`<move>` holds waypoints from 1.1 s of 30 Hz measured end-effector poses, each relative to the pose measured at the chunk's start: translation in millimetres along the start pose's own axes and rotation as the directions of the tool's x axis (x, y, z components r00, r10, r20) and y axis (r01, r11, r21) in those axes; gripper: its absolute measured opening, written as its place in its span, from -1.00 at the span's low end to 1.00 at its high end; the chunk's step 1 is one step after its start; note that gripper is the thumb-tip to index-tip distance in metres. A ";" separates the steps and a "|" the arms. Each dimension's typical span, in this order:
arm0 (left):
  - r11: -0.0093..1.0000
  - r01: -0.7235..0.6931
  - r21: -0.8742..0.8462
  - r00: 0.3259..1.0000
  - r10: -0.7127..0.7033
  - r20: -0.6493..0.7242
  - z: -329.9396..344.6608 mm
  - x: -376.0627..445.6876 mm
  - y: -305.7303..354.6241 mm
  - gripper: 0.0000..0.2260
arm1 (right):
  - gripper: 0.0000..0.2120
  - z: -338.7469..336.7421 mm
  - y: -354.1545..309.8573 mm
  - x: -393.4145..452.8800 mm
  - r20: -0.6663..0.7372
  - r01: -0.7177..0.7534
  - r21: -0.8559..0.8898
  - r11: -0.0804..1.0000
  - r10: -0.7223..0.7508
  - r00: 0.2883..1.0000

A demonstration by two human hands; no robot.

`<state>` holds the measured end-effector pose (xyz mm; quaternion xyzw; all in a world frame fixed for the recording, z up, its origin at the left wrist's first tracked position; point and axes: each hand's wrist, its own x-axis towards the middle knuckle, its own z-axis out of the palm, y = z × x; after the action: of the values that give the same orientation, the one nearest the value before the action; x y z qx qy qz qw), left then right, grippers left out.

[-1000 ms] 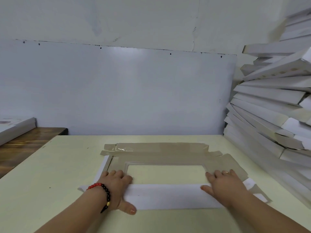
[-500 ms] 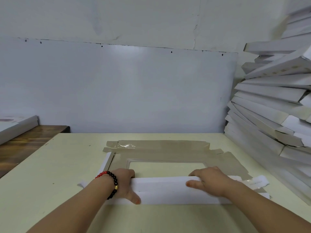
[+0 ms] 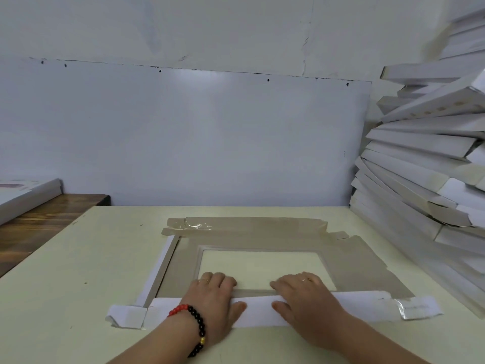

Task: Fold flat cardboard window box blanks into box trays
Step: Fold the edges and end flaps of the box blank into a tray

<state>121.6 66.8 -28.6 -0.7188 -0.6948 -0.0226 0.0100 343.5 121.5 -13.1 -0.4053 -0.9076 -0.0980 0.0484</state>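
Observation:
A flat cardboard window box blank [image 3: 262,239] lies brown side up on the pale table [image 3: 78,271], with a clear rectangular window in its middle. Its near white flap [image 3: 258,312] is folded over toward the window. My left hand [image 3: 216,298], with a bead bracelet on the wrist, presses flat on this flap left of centre. My right hand [image 3: 305,296] presses flat on it right of centre. Fingers of both hands reach over the fold onto the window's near edge, thumbs on the white face. The left side flap [image 3: 160,269] stands partly raised.
A tall leaning stack of folded white box trays [image 3: 430,164] fills the right side and comes close to the blank. A wooden surface [image 3: 34,227] with a white box [image 3: 23,194] sits at far left. A wall panel stands behind the table.
Both hands have slid inward along the near white flap toward its middle and pressed it flatter. The blank lies lower and closer in view.

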 end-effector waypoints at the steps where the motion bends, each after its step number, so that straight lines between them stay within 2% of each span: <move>1: 1.000 -0.012 -0.007 1.000 0.012 -0.005 3.5 2.1 5.0 -0.45 | -0.57 3.2 -9.5 1.9 -0.076 -0.011 -0.011 1.000 0.010 0.997; 3: 0.999 -0.044 0.003 0.999 0.044 0.021 7.9 8.3 15.7 -0.42 | -0.52 1.4 -32.1 7.1 -0.120 -0.005 0.053 0.999 0.011 0.993; 8: 0.990 -0.117 0.074 0.982 0.104 0.160 26.0 15.5 19.4 -0.39 | -0.35 23.4 -41.9 18.5 0.060 0.053 0.110 0.993 -0.060 0.996; 9: 0.992 -0.109 0.067 0.981 0.097 0.165 28.7 14.9 14.6 -0.40 | -0.31 29.9 -34.7 15.3 0.024 0.066 0.124 0.990 -0.069 0.997; 11: 0.994 -0.094 0.057 0.984 0.084 0.160 31.4 12.6 1.8 -0.38 | -0.28 23.8 -18.4 3.6 0.113 -0.051 0.092 0.995 0.040 0.993; 12: 0.995 -0.083 0.053 0.985 0.074 0.155 31.9 10.8 -6.2 -0.37 | -0.32 25.8 -2.4 -0.4 0.076 -0.071 0.110 0.991 0.063 0.995; 13: 0.996 -0.071 0.052 0.987 0.063 0.149 32.1 8.6 -15.3 -0.37 | -0.36 32.8 15.6 -3.7 0.005 -0.044 0.052 0.998 0.044 0.999; 16: 0.998 -0.011 0.066 0.990 0.001 0.142 31.9 0.7 -45.6 -0.36 | -0.44 37.5 58.3 -20.2 0.088 -0.181 0.020 0.983 0.178 0.980; 20: 0.997 0.028 0.072 0.988 -0.039 0.152 26.5 -9.8 -75.9 -0.33 | -0.39 54.1 111.2 -40.0 0.231 -0.256 0.069 0.964 0.234 0.945; 25: 0.998 0.011 0.057 0.990 -0.019 0.140 20.3 -16.0 -94.6 -0.22 | -0.36 50.4 133.6 -51.6 0.246 -0.238 0.032 0.971 0.223 0.943; 30: 0.996 -0.042 0.074 0.993 0.033 0.118 9.9 -17.4 -106.3 -0.16 | -0.31 29.2 147.8 -66.7 0.178 -0.197 0.272 0.942 0.152 0.972; 31: 0.990 -0.086 0.113 0.994 0.077 0.078 3.5 -18.4 -107.2 -0.16 | -0.35 21.2 150.0 -70.6 0.183 -0.217 0.352 0.911 0.161 0.970; 33: 0.968 -0.165 0.188 0.983 0.177 -0.047 -8.2 -17.9 -110.1 -0.24 | -0.56 11.2 157.0 -79.8 0.191 -0.225 0.464 0.857 0.152 0.970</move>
<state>10.9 52.3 -23.1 -0.7710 -0.6287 0.0195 0.0999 513.7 168.4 -15.7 -0.4736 -0.8602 0.1666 0.0898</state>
